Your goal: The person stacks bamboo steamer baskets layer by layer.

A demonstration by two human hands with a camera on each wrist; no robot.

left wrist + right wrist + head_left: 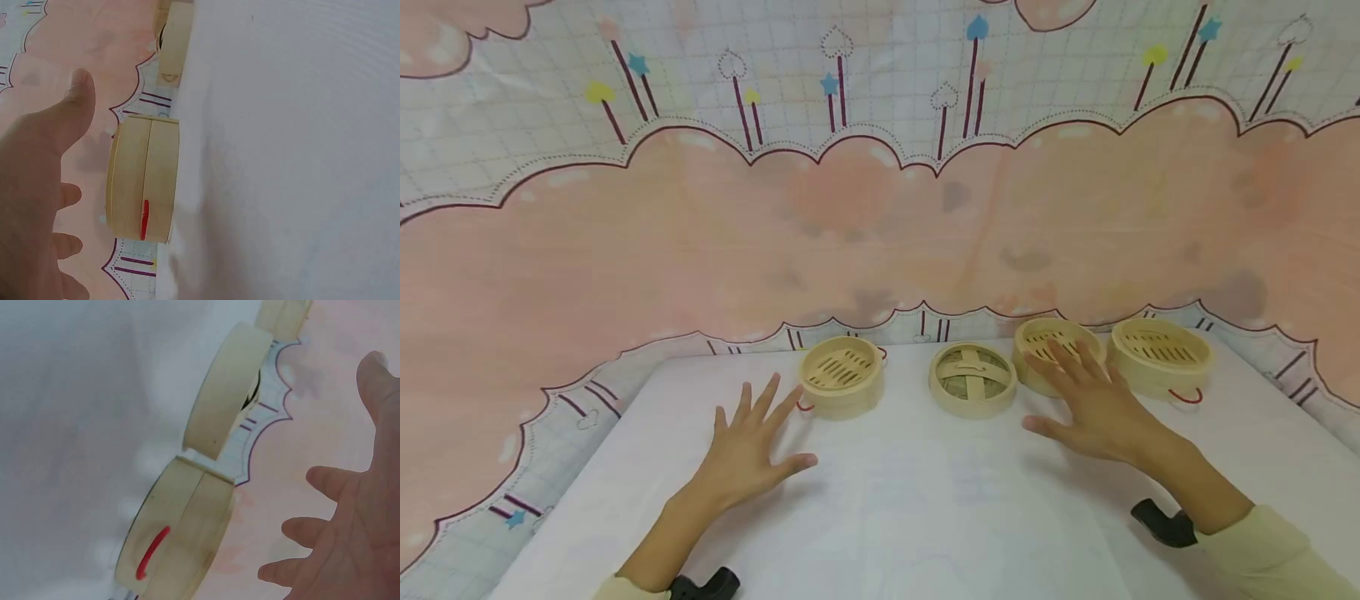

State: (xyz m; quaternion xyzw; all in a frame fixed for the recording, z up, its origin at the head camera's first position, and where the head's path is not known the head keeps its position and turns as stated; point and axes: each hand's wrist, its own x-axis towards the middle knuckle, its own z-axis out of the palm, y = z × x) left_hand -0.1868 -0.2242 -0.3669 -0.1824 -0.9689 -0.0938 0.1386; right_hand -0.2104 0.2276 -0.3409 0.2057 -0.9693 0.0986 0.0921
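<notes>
The left hand (741, 462) is hovering spread, left of the leftmost steamer (844, 392); the right hand (1097, 417), also spread, is hovering nearer the cross-barred steamer (973, 403) to its left.

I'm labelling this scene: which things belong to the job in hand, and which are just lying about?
Likely the job, judging by reach:
left slatted steamer, beside the left hand
cross-barred steamer
middle slatted steamer, partly hidden by the right hand
far-right slatted steamer

Likely just around it:
patterned backdrop
white tabletop
black wrist pieces
</notes>
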